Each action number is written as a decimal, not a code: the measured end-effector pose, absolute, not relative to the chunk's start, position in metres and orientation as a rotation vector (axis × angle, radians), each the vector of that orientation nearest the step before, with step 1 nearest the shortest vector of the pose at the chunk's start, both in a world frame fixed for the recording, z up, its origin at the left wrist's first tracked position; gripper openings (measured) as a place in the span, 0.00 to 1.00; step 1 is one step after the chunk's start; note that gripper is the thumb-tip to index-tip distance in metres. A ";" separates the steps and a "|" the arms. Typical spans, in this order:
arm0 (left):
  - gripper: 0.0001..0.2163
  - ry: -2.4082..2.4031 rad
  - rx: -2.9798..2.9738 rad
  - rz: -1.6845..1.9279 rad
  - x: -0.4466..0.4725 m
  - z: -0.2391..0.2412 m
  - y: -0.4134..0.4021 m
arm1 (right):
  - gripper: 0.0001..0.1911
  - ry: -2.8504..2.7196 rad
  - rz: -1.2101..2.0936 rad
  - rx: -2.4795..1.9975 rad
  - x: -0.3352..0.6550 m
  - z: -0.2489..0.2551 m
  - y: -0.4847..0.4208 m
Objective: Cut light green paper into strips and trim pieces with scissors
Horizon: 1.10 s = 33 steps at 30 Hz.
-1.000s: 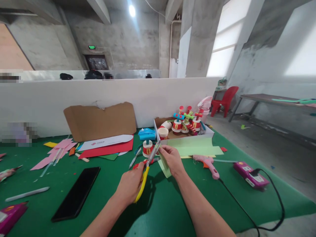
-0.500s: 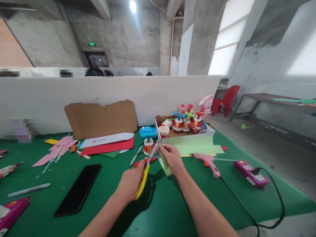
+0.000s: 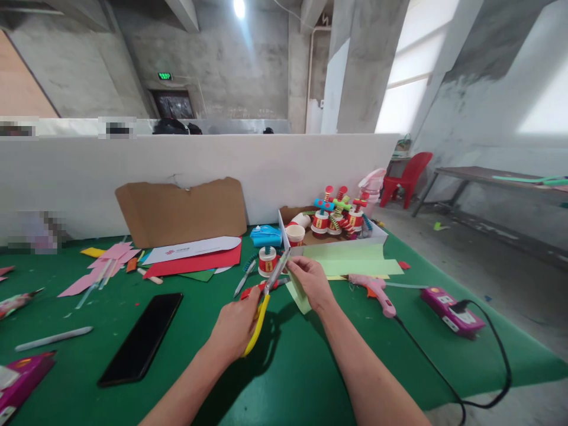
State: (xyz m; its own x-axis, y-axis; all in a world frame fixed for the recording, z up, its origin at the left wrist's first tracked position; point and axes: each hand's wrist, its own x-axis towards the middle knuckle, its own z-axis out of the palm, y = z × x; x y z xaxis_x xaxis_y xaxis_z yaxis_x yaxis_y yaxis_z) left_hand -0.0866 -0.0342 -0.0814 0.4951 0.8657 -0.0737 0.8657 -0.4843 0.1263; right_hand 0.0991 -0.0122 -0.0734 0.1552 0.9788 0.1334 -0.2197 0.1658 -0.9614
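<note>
My left hand [image 3: 236, 326] is closed on the yellow handle of the scissors [image 3: 256, 333]. Their blades point up and away, with the tips close to the fingers of the other hand. Between thumb and fingers, my right hand [image 3: 311, 280] pinches a light green paper strip [image 3: 299, 299], which hangs down below the fingers. Whether the blades touch the paper, I cannot make out. Just behind the blades stands a red and white paper cup [image 3: 267, 264]. A red object [image 3: 251, 291] lies partly hidden behind the left hand and scissors.
A pink glue gun [image 3: 373, 289] and a purple power strip [image 3: 452, 310] lie to the right, with a black cord. Behind, an open box [image 3: 341, 243] holds several cup figures. Green paper sheets [image 3: 355, 266] lie before it. A black phone [image 3: 141, 340] is on the left.
Both hands stay in nearly the same place. The lower end of the green paper strip has shifted slightly; the scissors look almost unchanged.
</note>
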 end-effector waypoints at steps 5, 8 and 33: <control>0.16 1.519 2.574 -0.045 -0.087 -0.077 -0.035 | 0.16 -1.016 1.077 -1.019 0.103 -0.072 -0.011; 0.17 1.533 2.556 -0.084 -0.087 -0.075 -0.035 | 0.17 -1.017 1.080 -1.051 0.106 -0.071 -0.011; 0.14 1.547 2.566 -0.141 -0.094 -0.074 -0.034 | 0.16 -1.414 0.867 -1.223 0.135 -0.072 -0.011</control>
State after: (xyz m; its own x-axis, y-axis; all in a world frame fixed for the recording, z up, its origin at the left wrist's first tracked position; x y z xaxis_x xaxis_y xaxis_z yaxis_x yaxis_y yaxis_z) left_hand -0.0939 -0.0343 -0.0738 0.4665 0.8712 -0.1530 0.8845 -0.4608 0.0729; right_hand 0.1345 -0.0114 -0.0718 0.0478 0.9700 0.2382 0.2276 0.2217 -0.9482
